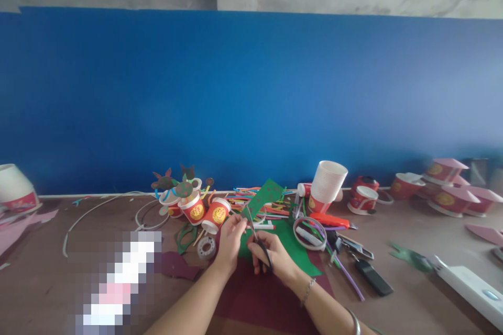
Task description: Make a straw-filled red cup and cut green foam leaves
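Observation:
My left hand (pixel 231 235) pinches the lower left end of a green paper strip (pixel 265 199) marked with dark shapes. My right hand (pixel 271 254) has its fingers in the handles of black-handled scissors (pixel 262 252). The scissor blades point up and left, at the strip's lower end beside my left fingertips. Below the hands, a larger green sheet (pixel 301 251) lies on dark red paper (pixel 255 298).
Decorated paper cups (pixel 192 208), a tape roll (pixel 206 247) and coloured sticks stand or lie behind and left. To the right are a white cup stack (pixel 328 183), a large tape ring (pixel 310 233), an orange cutter (pixel 330 220) and a black key fob (pixel 373 276).

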`<action>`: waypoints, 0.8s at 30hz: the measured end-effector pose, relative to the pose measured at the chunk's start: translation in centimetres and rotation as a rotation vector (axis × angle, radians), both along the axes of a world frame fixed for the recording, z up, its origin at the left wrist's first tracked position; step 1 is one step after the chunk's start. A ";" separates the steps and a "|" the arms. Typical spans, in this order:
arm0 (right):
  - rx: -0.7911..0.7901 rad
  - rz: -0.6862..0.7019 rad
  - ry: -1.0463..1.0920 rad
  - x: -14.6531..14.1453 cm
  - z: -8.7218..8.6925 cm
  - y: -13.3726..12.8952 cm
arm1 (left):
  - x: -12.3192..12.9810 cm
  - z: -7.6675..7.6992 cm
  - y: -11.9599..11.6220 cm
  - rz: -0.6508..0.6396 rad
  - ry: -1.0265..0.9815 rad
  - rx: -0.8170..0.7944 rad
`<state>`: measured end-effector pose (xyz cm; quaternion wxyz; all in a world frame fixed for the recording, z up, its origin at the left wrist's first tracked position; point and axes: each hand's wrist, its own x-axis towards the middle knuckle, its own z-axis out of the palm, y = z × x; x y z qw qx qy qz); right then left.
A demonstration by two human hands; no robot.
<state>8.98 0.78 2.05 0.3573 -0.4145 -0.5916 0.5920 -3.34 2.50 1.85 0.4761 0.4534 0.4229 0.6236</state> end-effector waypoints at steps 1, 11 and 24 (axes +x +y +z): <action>-0.003 -0.003 -0.001 0.0 0.1 0.0 | 0.0 0.0 0.0 -0.001 -0.003 -0.002; 0.001 -0.006 0.011 0.0 0.3 -0.1 | 0.0 0.2 0.1 -0.005 -0.007 -0.026; 0.034 0.011 0.005 0.3 0.3 0.0 | -0.1 0.0 0.3 -0.012 -0.026 -0.012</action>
